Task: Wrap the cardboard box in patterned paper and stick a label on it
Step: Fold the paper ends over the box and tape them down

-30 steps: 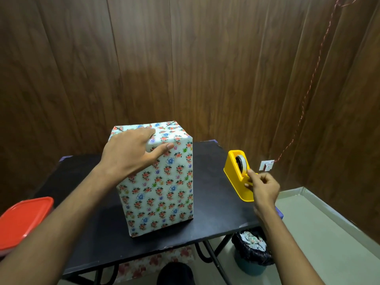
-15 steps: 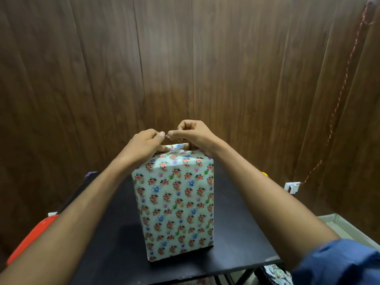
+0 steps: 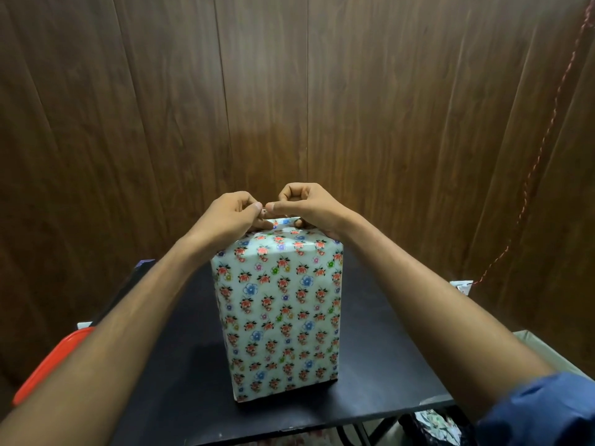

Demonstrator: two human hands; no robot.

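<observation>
While the wrapped box [image 3: 280,317] is standing upright at the middle of the black table [image 3: 380,365], both hands are meeting over its far top edge. The left hand [image 3: 233,215] and right hand [image 3: 310,206] are each curling their fingers, pinching something small between them; what it is I cannot tell. An orange lid [image 3: 51,365] is showing at eight o'clock.

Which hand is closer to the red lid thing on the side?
The left hand. It is at the wrapped box's top on the red lid's side; the right hand is beyond it, farther right.
</observation>
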